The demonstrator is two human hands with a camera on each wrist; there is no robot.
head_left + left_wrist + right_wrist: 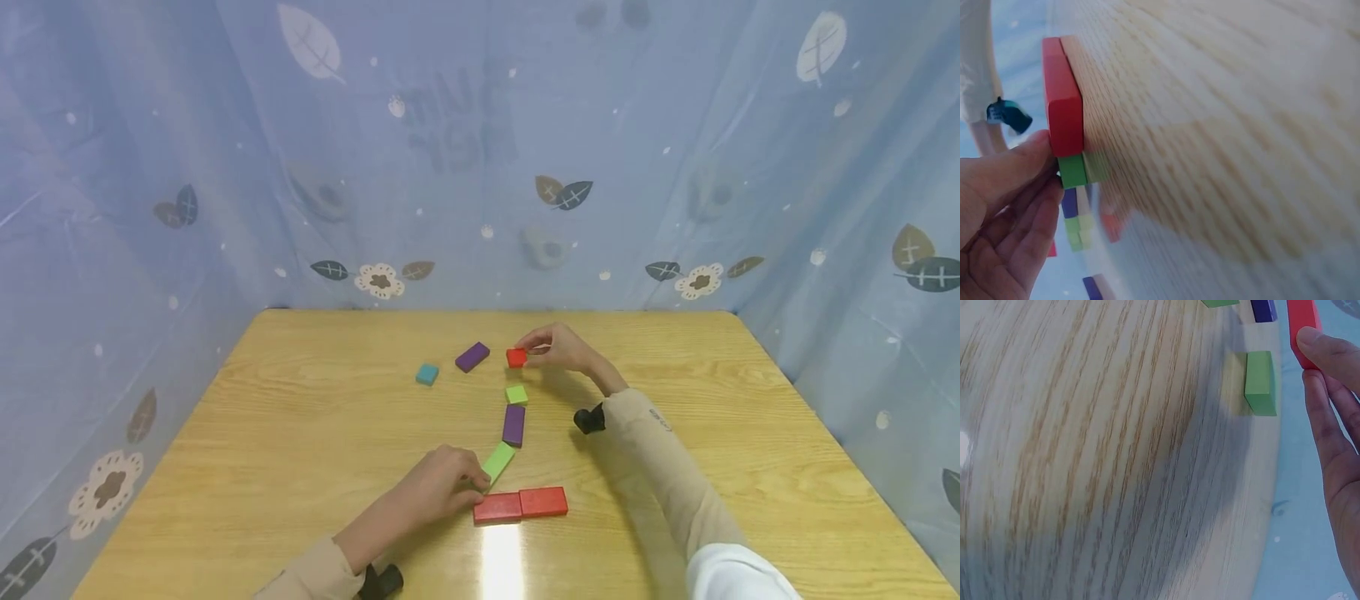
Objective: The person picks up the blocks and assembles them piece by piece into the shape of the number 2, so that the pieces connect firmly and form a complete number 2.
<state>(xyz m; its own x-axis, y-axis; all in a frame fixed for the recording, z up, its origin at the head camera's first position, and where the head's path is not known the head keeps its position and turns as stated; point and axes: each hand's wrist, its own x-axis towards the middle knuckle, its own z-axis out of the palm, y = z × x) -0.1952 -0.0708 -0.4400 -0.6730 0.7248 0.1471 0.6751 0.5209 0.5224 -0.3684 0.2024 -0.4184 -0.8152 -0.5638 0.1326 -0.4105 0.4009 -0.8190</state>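
Note:
My right hand [558, 348] pinches a small red block [516, 357] between thumb and fingertips, near the far side of the table. In the right wrist view, the thumb presses one face of this red block [1302, 331]. Just nearer lies a short light-green block [517, 395], then a purple block [513, 425] and a longer green block [498, 461] in a curving line. My left hand [442, 483] has its fingertips at the near end of the green block and the corner of a red block [497, 507]. Another red block [543, 502] lies end to end with it.
A blue block [427, 374] and a purple block [472, 357] lie apart, left of the right hand. The wooden table [300, 433] is bordered at the back and sides by a blue patterned curtain [465, 208]. Black wrist devices sit under both forearms.

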